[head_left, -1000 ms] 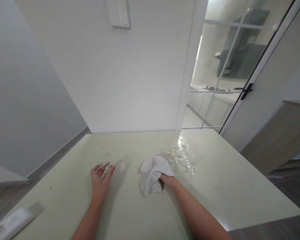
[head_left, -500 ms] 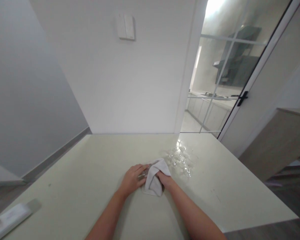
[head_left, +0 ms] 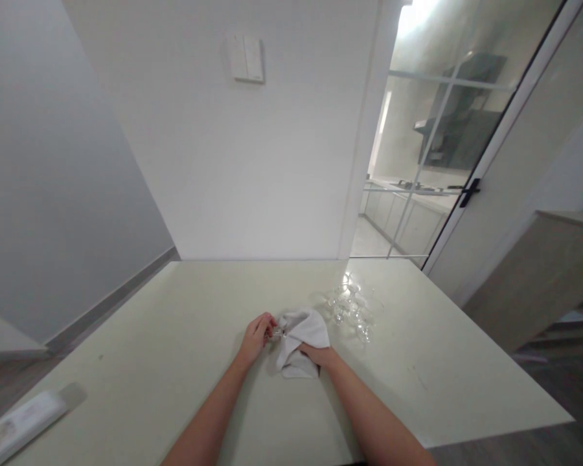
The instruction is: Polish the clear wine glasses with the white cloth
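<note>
My left hand [head_left: 256, 336] is closed on a small clear glass [head_left: 275, 332], pinched at its edge above the pale table [head_left: 175, 362]. My right hand [head_left: 315, 353] grips a white cloth [head_left: 298, 340], which is bunched around the glass; most of the glass is hidden by the cloth. Both hands meet near the table's middle. Just to the right, a cluster of several clear glasses [head_left: 350, 308] stands on the tabletop.
A white flat packet [head_left: 17, 427] lies at the table's near left corner. A white wall with a switch [head_left: 245, 58] rises behind the table. A glass door [head_left: 447, 142] with a black handle stands to the right, beside a wooden cabinet [head_left: 539, 272].
My left hand carried the glass from the table's left to the cloth in my right hand. The cloth is now wrapped on the glass.
</note>
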### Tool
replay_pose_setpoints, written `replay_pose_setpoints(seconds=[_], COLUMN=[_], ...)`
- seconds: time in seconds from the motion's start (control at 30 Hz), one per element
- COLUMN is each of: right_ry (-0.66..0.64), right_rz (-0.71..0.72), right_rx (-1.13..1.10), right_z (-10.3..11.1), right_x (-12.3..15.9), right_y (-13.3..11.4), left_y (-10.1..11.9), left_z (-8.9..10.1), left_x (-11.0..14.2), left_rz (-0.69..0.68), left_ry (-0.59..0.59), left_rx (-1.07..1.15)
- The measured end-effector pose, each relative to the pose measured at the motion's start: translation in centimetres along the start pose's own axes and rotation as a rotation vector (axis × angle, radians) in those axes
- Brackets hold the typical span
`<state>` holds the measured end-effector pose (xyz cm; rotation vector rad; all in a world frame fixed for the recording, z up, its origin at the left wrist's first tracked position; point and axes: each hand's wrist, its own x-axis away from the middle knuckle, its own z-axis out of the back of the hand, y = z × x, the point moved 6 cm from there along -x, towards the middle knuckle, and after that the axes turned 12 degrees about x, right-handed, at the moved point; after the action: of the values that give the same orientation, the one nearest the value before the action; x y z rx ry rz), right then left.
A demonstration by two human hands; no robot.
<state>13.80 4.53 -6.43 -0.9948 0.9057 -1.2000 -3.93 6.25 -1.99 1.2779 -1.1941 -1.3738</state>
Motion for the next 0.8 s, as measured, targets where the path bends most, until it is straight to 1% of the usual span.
replay_pose_setpoints(seconds=[0.03,0.1,0.2,0.27,0.3,0.4,0.47,0.57,0.6,0.63,0.7,0.8], right_ry=[-0.009,0.007,0.136,0.214,0.228,0.195,0.125,-0.025,-0.066,-0.077,-0.034,0.126], right_rz=[-0.035,-0.096,-0.12,-0.117,-0.113,-0.099,-0.057,0.004,0.003,-0.011,-0.065,-0.182], right_rx=[-0.008,-0.024,-0.042,-0.035,-0.02,0.031,0.031,-0.026,-0.045,-0.057,-0.063,-0.034], right_z=[-0.1,0.1,1.4,2.4,2.6,2.6,2.0,0.5,0.1,-0.1,0.1,1.4], right_x=[0.0,-0.2,-0.5,-0.5,-0.4,-0.2,-0.1,-0.1,-0.1,-0.2,-0.4,-0.6], right_y=[0.4,0.9,0.5,-0.2,-0.6,-1.3,-1.3,-0.6,-0.2,0.2,1.0,1.7], left_y=[0.0,0.6,1.8,2.2,2.2,1.8,1.3,0.1,-0.2,-0.3,-0.1,1.1], left_z=[0.1,0.1,-0.1,-0.4,-0.5,-0.5,0.0,0.7,0.8,0.9,0.8,0.3], left_x=[0.0,0.3,1.2,1.8,1.9,1.8,1.4,0.6,0.4,0.4,0.6,1.5], left_rz=[0.009,-0.046,-0.194,-0.244,-0.254,-0.263,-0.223,-0.113,-0.09,-0.084,-0.125,-0.282], left_ry=[0.008,0.028,0.041,0.025,0.016,-0.006,0.004,0.036,0.038,0.036,0.029,0.01], left_rx=[0.017,-0.019,-0.169,-0.261,-0.291,-0.3,-0.242,-0.122,-0.1,-0.095,-0.129,-0.23])
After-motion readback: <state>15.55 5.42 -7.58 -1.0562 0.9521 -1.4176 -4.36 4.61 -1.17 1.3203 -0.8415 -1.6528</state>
